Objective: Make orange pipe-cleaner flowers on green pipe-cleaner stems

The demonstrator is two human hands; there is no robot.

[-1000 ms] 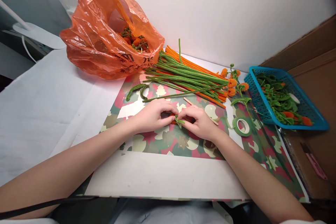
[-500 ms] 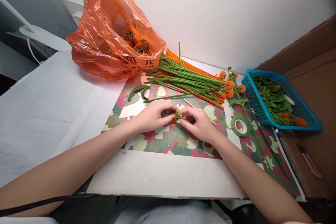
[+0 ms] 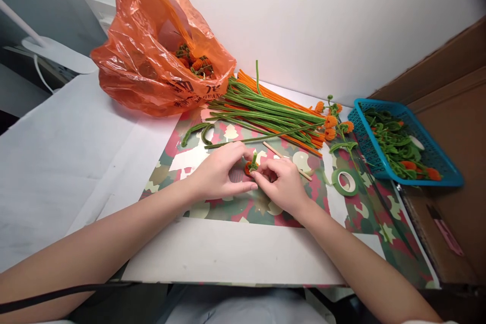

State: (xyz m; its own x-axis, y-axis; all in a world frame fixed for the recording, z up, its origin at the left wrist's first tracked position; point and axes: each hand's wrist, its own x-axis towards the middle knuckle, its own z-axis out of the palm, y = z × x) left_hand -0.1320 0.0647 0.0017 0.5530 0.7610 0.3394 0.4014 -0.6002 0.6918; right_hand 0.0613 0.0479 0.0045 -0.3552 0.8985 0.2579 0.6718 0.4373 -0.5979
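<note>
A small orange pipe-cleaner flower (image 3: 248, 168) with a green top stands between my hands over the patterned mat. My right hand (image 3: 283, 182) pinches it at its right side with thumb and fingertips. My left hand (image 3: 220, 172) is on the other side, thumb and fingers spread apart, its fingertips close by the flower; whether they touch it I cannot tell. Just beyond my right hand lies a thin wooden stick (image 3: 286, 160). Behind the hands is a pile of green pipe cleaners (image 3: 266, 111) with orange pipe cleaners (image 3: 277, 96) beneath and beside it.
An orange plastic bag (image 3: 152, 71) holding orange and green pieces stands at the back left. Rightward are a roll of green tape (image 3: 345, 182), finished orange flowers (image 3: 330, 126) and a blue basket (image 3: 417, 116) of green pieces. A pink cutter (image 3: 448, 237) lies on cardboard.
My left thumb has come away from the flower and moved down, opening the left hand. My right hand keeps its pinch and has shifted slightly left. More of the flower now shows.
</note>
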